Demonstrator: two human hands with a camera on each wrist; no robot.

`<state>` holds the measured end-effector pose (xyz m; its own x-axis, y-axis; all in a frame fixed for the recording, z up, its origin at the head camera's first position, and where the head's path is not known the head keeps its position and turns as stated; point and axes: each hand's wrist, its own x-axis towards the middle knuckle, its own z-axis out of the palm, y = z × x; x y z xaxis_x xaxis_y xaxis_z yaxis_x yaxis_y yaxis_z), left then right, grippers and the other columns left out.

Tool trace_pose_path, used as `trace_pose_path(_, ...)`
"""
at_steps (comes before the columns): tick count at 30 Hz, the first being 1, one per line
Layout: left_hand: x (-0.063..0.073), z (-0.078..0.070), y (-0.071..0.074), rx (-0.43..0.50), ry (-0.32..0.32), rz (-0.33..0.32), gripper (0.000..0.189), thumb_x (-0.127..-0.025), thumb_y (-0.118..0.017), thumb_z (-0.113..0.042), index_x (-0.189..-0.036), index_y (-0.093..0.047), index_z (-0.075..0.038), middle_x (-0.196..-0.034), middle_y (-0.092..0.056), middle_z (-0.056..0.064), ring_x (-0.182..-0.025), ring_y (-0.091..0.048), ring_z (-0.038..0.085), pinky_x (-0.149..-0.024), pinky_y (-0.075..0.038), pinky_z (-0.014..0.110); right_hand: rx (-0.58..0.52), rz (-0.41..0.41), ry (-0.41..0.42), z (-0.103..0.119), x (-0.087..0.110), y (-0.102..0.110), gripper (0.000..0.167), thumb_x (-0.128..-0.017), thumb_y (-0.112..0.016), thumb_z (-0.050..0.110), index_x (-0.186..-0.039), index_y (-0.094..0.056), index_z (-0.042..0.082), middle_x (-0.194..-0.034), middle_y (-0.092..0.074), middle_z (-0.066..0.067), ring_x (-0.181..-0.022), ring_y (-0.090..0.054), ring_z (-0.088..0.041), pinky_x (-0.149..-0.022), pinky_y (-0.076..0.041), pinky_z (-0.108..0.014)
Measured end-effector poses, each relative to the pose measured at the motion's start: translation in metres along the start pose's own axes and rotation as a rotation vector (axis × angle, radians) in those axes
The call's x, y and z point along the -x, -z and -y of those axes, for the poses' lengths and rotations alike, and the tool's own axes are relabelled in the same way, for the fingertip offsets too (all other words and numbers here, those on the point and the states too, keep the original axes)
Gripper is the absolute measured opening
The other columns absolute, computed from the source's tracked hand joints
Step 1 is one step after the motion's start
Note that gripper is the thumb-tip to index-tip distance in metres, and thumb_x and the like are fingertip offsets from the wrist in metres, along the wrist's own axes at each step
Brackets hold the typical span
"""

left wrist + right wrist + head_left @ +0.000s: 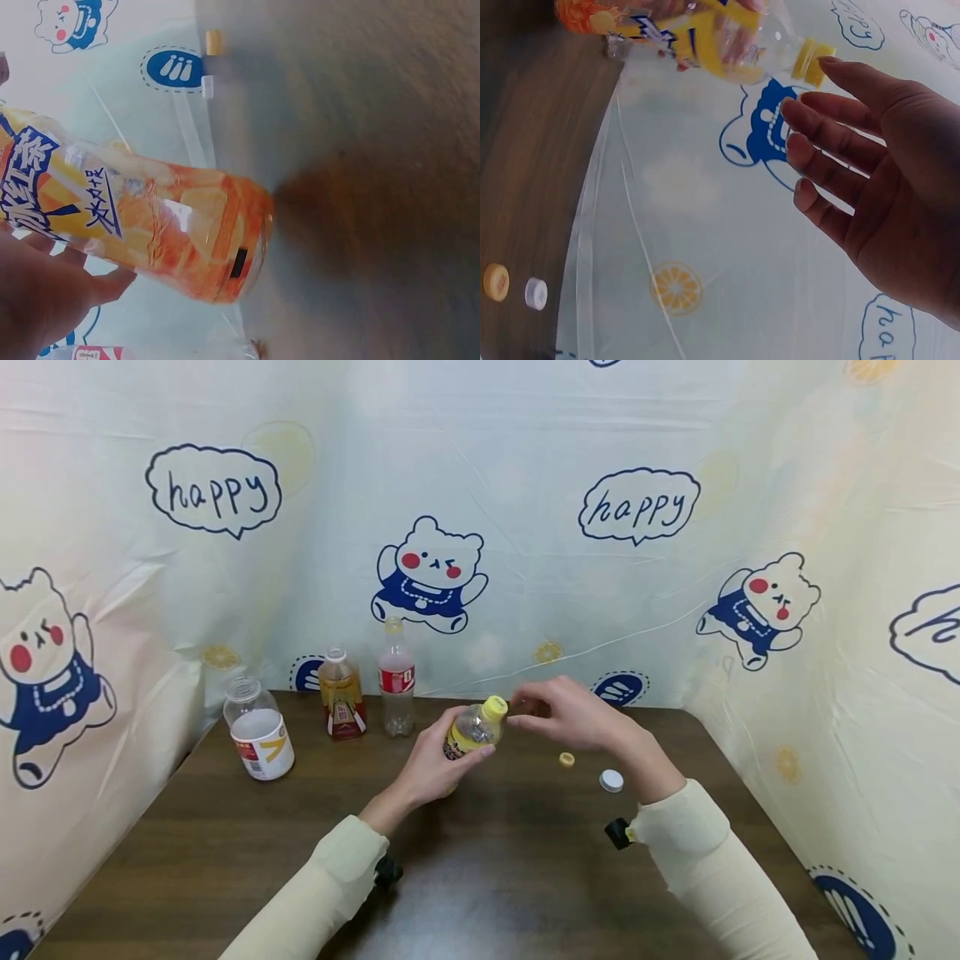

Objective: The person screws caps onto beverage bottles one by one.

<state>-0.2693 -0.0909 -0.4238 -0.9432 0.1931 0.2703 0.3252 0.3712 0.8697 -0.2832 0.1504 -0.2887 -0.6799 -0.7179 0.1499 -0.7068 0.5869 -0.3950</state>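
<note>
My left hand (pixel 431 766) grips a clear plastic iced tea bottle (pixel 468 737) around its yellow label, holding it tilted above the table. In the left wrist view, the orange-patterned lower part of the bottle (pixel 187 225) points toward the tabletop. A yellow cap (pixel 494 707) sits on its neck. My right hand (pixel 566 714) is beside that cap, fingers loosely bent and spread. In the right wrist view, the thumb tip overlaps the edge of the yellow cap (pixel 810 62), while the other fingers stand apart from it.
On the dark wooden table (pixel 487 893), a wide-mouthed clear jar (pixel 266 747), a brown drink bottle (pixel 342 697) and a red-labelled bottle (pixel 397 681) stand uncapped at the back left. A loose yellow cap (pixel 567 760) and a white lid (pixel 611 781) lie to the right. A printed curtain (pixel 525 593) hangs behind.
</note>
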Motion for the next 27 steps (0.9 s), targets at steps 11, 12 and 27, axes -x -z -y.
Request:
trace_pose_path(11, -0.019, -0.005, 0.0, 0.045, 0.042, -0.033, 0.076, -0.086, -0.074, -0.061, -0.147, -0.042, -0.029, -0.136, -0.059, 0.004, -0.122, -0.058, 0.029, -0.103, -0.049, 0.059, 0.111, 0.036, -0.053, -0.036, 0.034, 0.0, 0.017, -0.1, -0.068, 0.028, -0.105, -0.073, 0.012, -0.079, -0.067, 0.006, -0.068, -0.057, -0.008, -0.065, -0.051, -0.029)
trace_pose_path(12, -0.02, -0.005, 0.0, 0.055, 0.049, -0.031, 0.077, -0.086, -0.074, -0.061, -0.148, -0.041, -0.029, -0.137, -0.057, 0.004, -0.124, -0.056, 0.03, -0.104, -0.047, 0.06, 0.118, 0.048, -0.07, -0.04, 0.037, -0.002, 0.018, -0.1, -0.067, 0.027, -0.106, -0.073, 0.011, -0.081, -0.068, 0.005, -0.069, -0.057, -0.008, -0.066, -0.051, -0.029)
trace_pose_path(27, -0.059, -0.007, -0.013, 0.154, 0.059, -0.077, 0.077, -0.092, -0.075, -0.048, -0.151, -0.035, -0.019, -0.141, -0.054, 0.011, -0.13, -0.053, 0.034, -0.109, -0.043, 0.058, 0.097, 0.106, -0.167, -0.094, 0.061, -0.022, 0.008, -0.099, -0.067, 0.016, -0.102, -0.073, 0.011, -0.083, -0.067, 0.005, -0.071, -0.056, -0.009, -0.065, -0.051, -0.028)
